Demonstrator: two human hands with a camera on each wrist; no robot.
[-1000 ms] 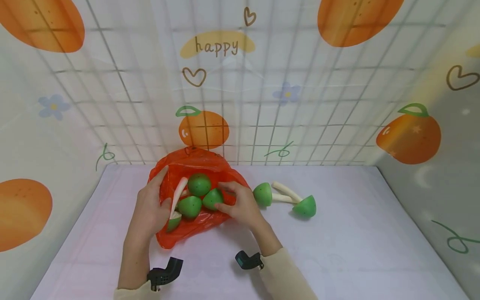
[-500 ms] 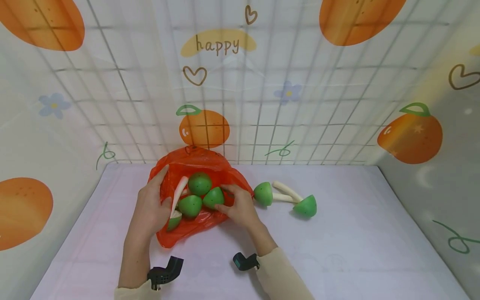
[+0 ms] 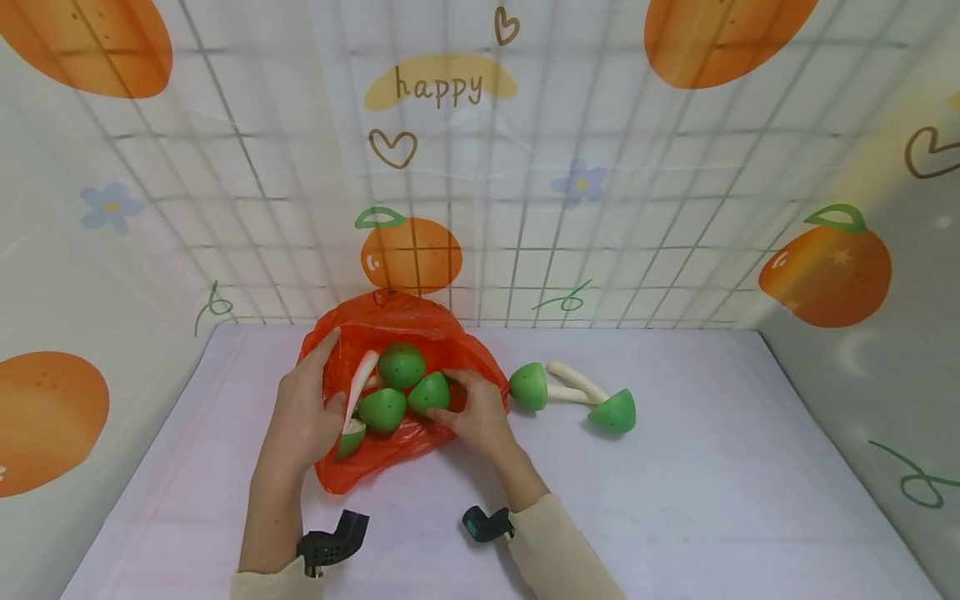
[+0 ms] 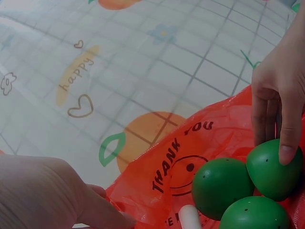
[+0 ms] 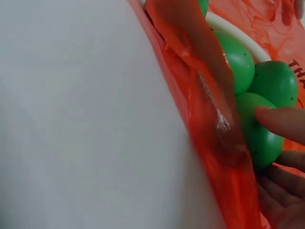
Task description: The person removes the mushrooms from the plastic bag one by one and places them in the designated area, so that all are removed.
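A red plastic bag (image 3: pixel 401 313) lies with its mouth toward me, holding several toy mushrooms with green speckled caps and white stems. My left hand (image 3: pixel 303 417) grips the bag's left edge, thumb inside the mouth and fingers along the outside. Within the bag, my right hand (image 3: pixel 483 417) pinches the cap of the rightmost mushroom (image 3: pixel 429 393), which touches its neighbours. The right wrist view shows the thumb on that green cap (image 5: pixel 257 131), with the other fingers beneath and behind. A white-stemmed mushroom (image 3: pixel 350 442) leans beside my left thumb. Most stems in the bag are hidden.
Right of the bag, two more toy mushrooms lie on the white tabletop: one (image 3: pixel 529 387) close to the bag, the other (image 3: pixel 613 412) farther right, their stems crossing. A printed curtain (image 3: pixel 480 183) stands behind the table and along both sides.
My right wrist and forearm have shifted slightly left, while the thumb stays on the same cap. The left hand keeps its grip on the bag. The head view has shifted a little.
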